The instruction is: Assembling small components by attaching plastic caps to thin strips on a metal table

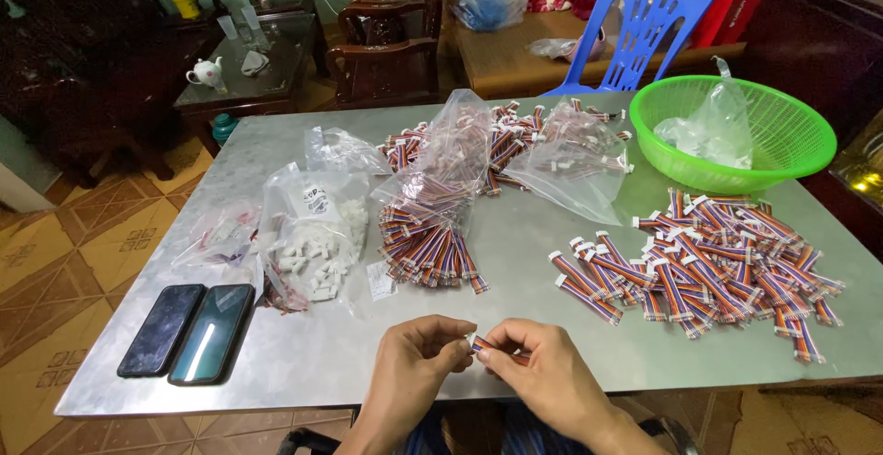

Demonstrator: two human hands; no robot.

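You're seated at the near edge of a table point(368, 354), w/ both hands over it at centre. Your left hand point(418, 363) and right hand point(543, 377) meet fingertip to fingertip on a short ribbon cable point(480, 345) between them. Two phones point(187, 331) lie side by side at near left. Behind them sits a bag of small connectors point(317, 243), w/ a flatter bag point(221, 234) to its left. A bundle of cables point(432, 243) lies at centre, more bagged cables point(515, 147) behind it. A loose cable pile point(708, 266) spreads at right. Behind that, far right, a basket point(791, 142) holds a bag point(713, 128). Chairs stand beyond the table.
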